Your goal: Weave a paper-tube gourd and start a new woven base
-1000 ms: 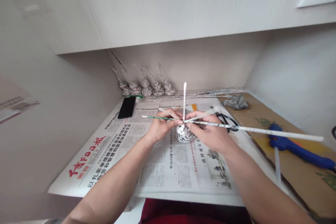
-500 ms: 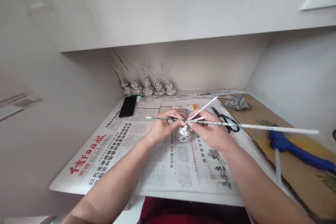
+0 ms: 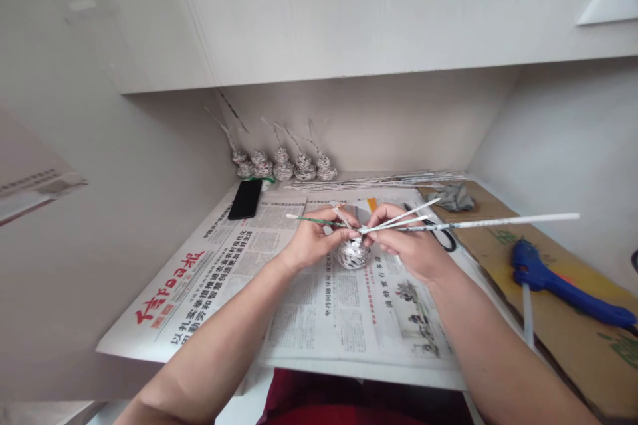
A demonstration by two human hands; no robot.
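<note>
A small woven ball of rolled newspaper [image 3: 353, 254] sits between my hands over the newspaper sheet. From its top several rolled paper strips stick out, a long white paper strip [image 3: 498, 220] among them reaching far to the right. My left hand [image 3: 319, 236] is closed, thumb and fingers pinching the top of the woven ball near a greenish strip [image 3: 314, 219] that points left. My right hand [image 3: 403, 239] is closed too, pinching paper strips close to the weave. The pinched strip ends are partly hidden by the fingers.
Along the back wall stand several finished-looking woven gourds [image 3: 283, 165] and a bundle of paper rods [image 3: 379, 180]. A black phone [image 3: 245, 199] lies at the left. To the right are black-handled scissors [image 3: 443, 238], a grey cloth [image 3: 452, 197], and a blue glue gun [image 3: 563, 285] on cardboard [image 3: 503, 265].
My right hand has shifted slightly right and the strips have swung, the long one now slanting upward to the right. It covers more of the scissors. The view has moved a little.
</note>
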